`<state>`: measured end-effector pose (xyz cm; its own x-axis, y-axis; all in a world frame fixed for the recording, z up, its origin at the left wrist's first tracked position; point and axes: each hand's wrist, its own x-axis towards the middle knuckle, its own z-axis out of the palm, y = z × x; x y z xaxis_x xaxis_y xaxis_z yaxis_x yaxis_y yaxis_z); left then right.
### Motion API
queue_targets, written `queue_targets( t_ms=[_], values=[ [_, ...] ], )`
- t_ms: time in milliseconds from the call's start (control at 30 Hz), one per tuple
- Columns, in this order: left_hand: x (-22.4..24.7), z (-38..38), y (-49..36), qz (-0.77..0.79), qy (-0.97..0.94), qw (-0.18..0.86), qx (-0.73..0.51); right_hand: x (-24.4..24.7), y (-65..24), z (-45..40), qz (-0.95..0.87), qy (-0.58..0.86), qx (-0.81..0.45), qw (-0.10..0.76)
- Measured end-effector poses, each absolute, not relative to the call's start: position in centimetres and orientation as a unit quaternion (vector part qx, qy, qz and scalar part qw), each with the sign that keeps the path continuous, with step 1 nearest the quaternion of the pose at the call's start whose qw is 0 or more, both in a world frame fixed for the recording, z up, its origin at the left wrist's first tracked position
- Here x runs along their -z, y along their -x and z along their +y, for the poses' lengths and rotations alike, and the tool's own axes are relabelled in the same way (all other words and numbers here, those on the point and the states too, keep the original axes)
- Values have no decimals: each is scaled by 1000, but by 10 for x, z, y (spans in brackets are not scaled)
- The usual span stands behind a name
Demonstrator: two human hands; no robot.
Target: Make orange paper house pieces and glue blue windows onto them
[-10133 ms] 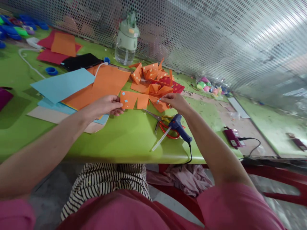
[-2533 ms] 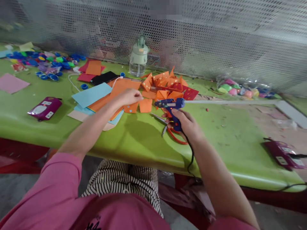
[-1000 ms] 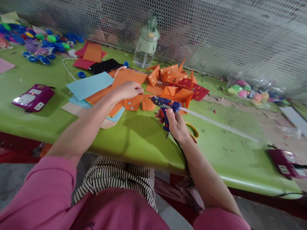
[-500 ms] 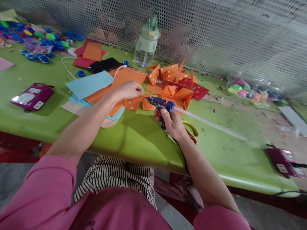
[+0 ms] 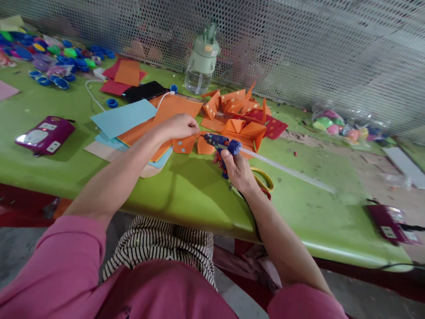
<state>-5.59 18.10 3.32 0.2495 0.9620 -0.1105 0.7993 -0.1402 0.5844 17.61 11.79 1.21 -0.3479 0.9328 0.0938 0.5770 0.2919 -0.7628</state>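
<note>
My right hand [image 5: 237, 170] is wrapped round a dark blue glue gun [image 5: 217, 141], from whose back a long clear glue stick [image 5: 285, 169] sticks out. The gun's nozzle points left, at an orange folded paper piece [image 5: 185, 145] with small light squares. My left hand [image 5: 182, 126] pinches the top of that orange paper, close to the nozzle; its fingertips partly hide the paper. Yellow-handled scissors [image 5: 264, 178] lie beside my right wrist. Behind the gun are folded orange papers [image 5: 244, 128].
A water bottle [image 5: 202, 62] stands by the mesh screen. Left are blue and orange sheets [image 5: 123, 117], a black phone [image 5: 145, 91] and a purple power socket [image 5: 45, 135]. Another socket [image 5: 393, 224] and bagged colourful pieces [image 5: 332, 123] lie right.
The glue gun and my right hand have shifted very slightly left. My left hand keeps its pinch on the orange paper, nearly still.
</note>
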Motion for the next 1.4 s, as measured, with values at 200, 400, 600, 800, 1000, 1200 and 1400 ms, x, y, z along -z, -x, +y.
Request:
queue_targets(
  t_ms=[200,400,600,800,1000,1200,1400],
  values=[
    [-32,180,56,595,-740,274,-151,-11,-177,119,-760,511,-301,264],
    [-32,181,56,591,-744,273,-148,-9,-178,118,-766,515,-284,261],
    [-32,182,56,588,-752,263,-140,-8,-179,119,-764,522,-277,260],
    [-33,181,56,591,-748,268,-139,-7,-180,118,-773,515,-268,255],
    [-33,180,56,589,-748,272,-144,-8,-179,118,-774,513,-272,253],
    [-32,180,55,586,-748,275,-146,-8,-179,118,-770,519,-272,254],
    [-30,182,56,581,-751,276,-151,-9,-178,117,-768,517,-276,258]
  ],
)
